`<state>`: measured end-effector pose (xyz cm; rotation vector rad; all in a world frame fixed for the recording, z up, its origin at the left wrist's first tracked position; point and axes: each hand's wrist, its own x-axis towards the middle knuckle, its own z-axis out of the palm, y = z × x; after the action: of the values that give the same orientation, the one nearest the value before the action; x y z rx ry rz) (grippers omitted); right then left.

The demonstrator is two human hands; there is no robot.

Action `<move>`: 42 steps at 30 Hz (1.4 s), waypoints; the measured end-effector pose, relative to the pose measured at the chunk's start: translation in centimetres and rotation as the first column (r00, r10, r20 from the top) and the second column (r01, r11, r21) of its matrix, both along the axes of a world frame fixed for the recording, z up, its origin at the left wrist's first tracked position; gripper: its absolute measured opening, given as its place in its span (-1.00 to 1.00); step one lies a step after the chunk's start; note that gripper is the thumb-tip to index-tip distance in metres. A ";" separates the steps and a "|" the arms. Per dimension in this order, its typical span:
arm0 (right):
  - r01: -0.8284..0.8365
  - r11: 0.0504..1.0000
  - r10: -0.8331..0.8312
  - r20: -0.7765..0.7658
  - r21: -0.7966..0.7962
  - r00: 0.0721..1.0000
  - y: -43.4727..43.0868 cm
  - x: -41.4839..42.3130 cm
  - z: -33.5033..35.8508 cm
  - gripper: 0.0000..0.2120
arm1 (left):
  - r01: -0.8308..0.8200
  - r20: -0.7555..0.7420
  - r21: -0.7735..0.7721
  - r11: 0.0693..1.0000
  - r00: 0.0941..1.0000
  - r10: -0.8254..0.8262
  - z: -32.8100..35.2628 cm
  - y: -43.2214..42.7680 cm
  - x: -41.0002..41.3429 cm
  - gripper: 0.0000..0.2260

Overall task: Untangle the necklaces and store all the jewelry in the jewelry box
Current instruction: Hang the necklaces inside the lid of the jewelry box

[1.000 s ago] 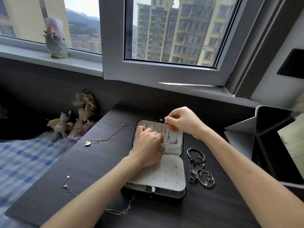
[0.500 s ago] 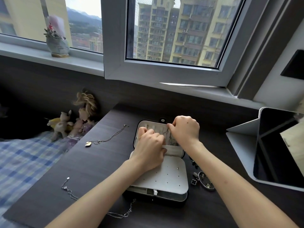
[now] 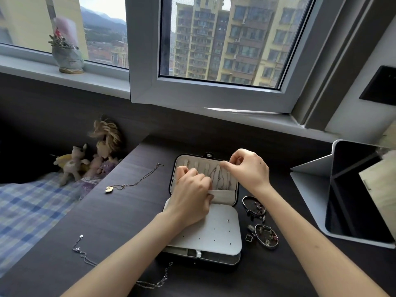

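The right hand [image 3: 248, 168] is now sitting higher than it was half a second ago. Then it was lying low over the lid [image 3: 192, 162] of the jewelry box [image 3: 214, 232] and covering its contents; now it is reaching the hook row at the lid's top right, and the hanging necklace [image 3: 219, 178] is showing again beneath it. That is suggesting this chain is just being hooked in place, so one necklace is nearly stored.

The right grip is pinching the top end of that chain between thumb and forefinger, wrist raised, the other fingers curling loosely behind. The left hand [image 3: 192, 196] is staying knuckles-up over the lid's lower pocket with its fingers curled. Its tips are hidden, so I cannot tell whether its grip is holding the pocket edge, the chain's tail or nothing.

Plenty is still waiting on the table [image 3: 107, 221]: a gold-pendant necklace [image 3: 137, 182] left of the box, a silver chain [image 3: 82, 252] near the front edge, and bracelets [image 3: 255, 207] just right of the box.
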<state>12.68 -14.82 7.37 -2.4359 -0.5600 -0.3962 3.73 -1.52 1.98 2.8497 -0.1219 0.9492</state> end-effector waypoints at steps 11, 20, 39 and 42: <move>-0.186 0.864 0.341 -0.271 0.468 0.900 -1.5 -2.6 -1.5 -0.81 | 0.107 0.097 0.080 0.991 0.989 -0.115 -0.2 0.2 -0.9 -0.87; -0.216 0.815 0.339 -0.141 0.538 0.930 -1.1 -4.0 -2.5 -0.57 | 0.080 0.067 0.114 0.990 0.994 -0.088 0.3 0.2 -1.2 -0.89; 0.013 0.713 0.328 -0.349 0.701 0.878 0.2 -2.8 -3.1 -0.65 | -0.035 0.039 0.152 0.988 0.999 0.029 0.7 -0.1 -1.1 -0.74; 0.045 0.698 0.349 -0.394 0.715 0.850 0.1 -2.4 -3.4 -0.67 | -0.042 0.019 0.170 0.985 0.999 0.040 0.7 -0.1 -1.0 -0.76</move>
<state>10.31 -14.69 3.99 -1.6112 -0.2936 0.1173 2.69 -1.59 2.68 3.0113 -0.1538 1.0161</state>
